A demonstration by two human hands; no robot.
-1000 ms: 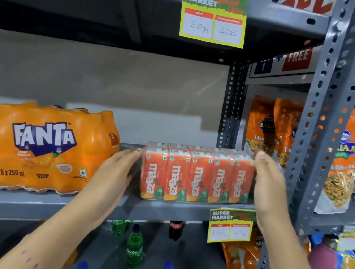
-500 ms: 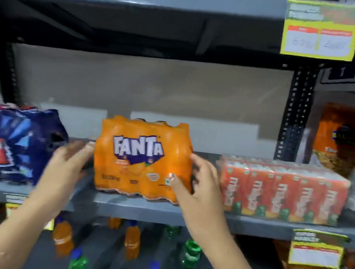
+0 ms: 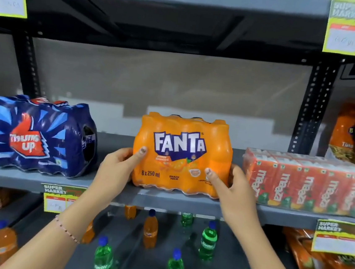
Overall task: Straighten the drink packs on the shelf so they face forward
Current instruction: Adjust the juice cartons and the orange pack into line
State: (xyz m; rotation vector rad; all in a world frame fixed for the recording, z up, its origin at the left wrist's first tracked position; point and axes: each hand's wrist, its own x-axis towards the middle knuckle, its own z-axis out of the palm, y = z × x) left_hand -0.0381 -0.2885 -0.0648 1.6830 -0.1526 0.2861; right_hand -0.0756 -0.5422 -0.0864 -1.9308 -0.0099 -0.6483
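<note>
Grey shelf [image 3: 165, 201] holds three packs: Thums Up pack [image 3: 40, 137] off to the left at an angle, Maaza cartons [image 3: 307, 183] on the right, Fanta pack [image 3: 182, 154] in the middle facing front, left hand [image 3: 120, 167] and right hand [image 3: 230, 188] clamped on its sides

Grey metal shelving [image 3: 165, 201], beige wall [image 3: 168, 85]

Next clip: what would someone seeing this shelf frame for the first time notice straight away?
The bright orange shrink-wrapped Fanta bottle pack stands mid-shelf, logo forward, gripped by the left hand and right hand at its sides. Left of it sits a dark blue Thums Up pack turned slightly askew; right, a red-orange Maaza carton pack.
</note>
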